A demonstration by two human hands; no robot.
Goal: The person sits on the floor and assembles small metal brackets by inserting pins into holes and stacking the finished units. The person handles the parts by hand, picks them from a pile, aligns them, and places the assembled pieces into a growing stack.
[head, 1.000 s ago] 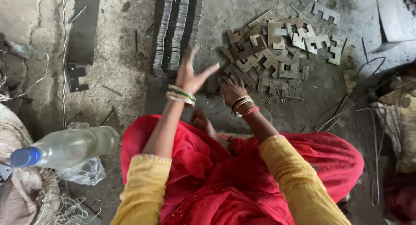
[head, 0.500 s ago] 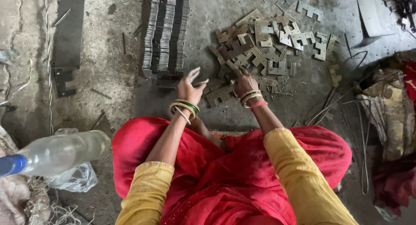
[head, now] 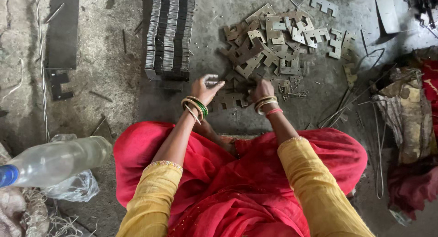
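Since the earlier frames both hands are sitting lower and closer together, at the near edge of the loose pile; the left hand (head: 204,89), raised with fingers spread a second ago, is now pinching a thin pale stamped plate (head: 211,81) between thumb and fingertips, narrowly closed on it.

In the head view the right hand (head: 263,90) is pressing down among the notched plates (head: 273,40) lying scattered across the upper centre of the frame; whether its fingers are closing on one cannot be told.

The neat stack of plates (head: 169,34) is standing at upper left of centre, just beyond the left hand; a careless sweep could be toppling it, and sharp stamped edges and scattered wire offcuts (head: 294,95) could be cutting bare fingers.
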